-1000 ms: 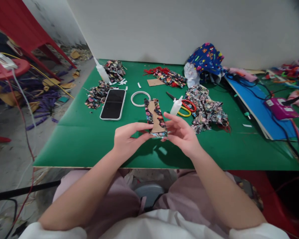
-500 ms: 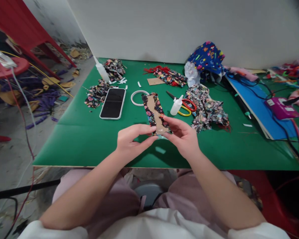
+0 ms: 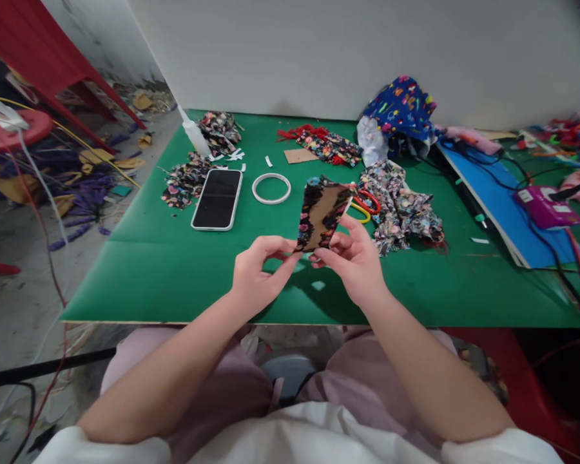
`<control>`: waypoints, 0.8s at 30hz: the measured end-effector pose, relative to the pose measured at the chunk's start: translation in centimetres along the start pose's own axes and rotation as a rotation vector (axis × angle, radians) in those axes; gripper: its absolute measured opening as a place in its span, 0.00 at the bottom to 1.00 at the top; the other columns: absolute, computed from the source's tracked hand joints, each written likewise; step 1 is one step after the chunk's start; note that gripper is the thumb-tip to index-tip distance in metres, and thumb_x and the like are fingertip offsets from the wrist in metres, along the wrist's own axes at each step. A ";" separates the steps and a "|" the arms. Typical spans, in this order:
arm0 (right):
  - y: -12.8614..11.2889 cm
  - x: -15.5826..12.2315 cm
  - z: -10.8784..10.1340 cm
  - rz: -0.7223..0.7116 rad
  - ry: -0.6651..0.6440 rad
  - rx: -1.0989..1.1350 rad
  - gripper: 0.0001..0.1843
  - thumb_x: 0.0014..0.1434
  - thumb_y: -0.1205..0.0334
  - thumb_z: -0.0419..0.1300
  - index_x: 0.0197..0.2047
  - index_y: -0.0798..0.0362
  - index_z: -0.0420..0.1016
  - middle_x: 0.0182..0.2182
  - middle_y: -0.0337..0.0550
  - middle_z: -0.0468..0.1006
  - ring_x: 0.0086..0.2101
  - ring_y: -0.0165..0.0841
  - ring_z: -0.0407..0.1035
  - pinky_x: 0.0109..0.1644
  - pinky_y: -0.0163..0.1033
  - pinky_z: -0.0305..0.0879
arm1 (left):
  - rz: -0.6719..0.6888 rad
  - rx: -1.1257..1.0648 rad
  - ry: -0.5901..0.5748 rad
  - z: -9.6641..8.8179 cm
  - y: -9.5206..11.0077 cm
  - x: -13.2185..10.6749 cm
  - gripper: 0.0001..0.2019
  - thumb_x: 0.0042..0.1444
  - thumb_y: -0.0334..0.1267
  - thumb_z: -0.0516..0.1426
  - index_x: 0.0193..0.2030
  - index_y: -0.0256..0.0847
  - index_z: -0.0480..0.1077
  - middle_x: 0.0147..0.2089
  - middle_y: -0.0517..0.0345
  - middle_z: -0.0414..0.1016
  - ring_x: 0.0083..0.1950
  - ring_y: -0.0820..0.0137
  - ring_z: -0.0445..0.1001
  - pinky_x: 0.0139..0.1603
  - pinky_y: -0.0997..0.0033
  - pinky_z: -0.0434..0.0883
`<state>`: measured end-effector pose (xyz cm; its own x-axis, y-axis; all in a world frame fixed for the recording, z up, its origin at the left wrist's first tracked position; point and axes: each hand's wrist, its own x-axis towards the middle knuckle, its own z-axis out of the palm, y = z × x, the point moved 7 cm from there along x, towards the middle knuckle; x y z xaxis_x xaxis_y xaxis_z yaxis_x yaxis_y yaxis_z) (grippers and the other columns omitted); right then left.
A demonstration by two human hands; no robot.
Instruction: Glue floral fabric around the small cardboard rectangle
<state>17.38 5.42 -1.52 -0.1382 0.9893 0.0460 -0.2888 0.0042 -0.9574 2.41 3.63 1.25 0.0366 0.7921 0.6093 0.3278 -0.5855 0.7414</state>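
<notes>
A brown cardboard piece with dark floral fabric folded over its edges is held upright above the green table. My left hand pinches its lower left corner between thumb and fingertips. At its lower right, my right hand grips the edge, thumb in front and fingers partly behind. Just left of the piece lies a white ring, apart from both hands. Behind its right side show the red and yellow scissors handles; the blades are hidden.
A phone lies left, near floral scraps and a nozzle bottle. Crumpled floral fabric sits right, before a blue patterned cloth. A blue folder, cables and a purple box occupy the far right.
The fabric-edged cardboard has tilted more upright and shifted right, uncovering the white ring and covering the small white bottle. My right hand's fingers have moved along its right edge.
</notes>
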 end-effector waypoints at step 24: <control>0.8 0.2 -0.1 0.051 0.020 -0.107 0.32 0.44 0.63 0.66 0.53 0.40 0.62 0.27 0.31 0.70 0.28 0.26 0.69 0.33 0.37 0.74 | -0.510 -0.367 -0.143 2.0 -2.4 0.0 0.21 0.49 0.34 0.60 0.46 0.44 0.53 0.22 0.72 0.69 0.24 0.75 0.74 0.27 0.78 0.72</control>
<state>17.26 5.67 -2.30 -0.1306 0.9914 -0.0083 -0.1790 -0.0318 -0.9833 3.48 5.35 -1.08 0.0951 0.9870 0.1297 -0.0061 -0.1298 0.9915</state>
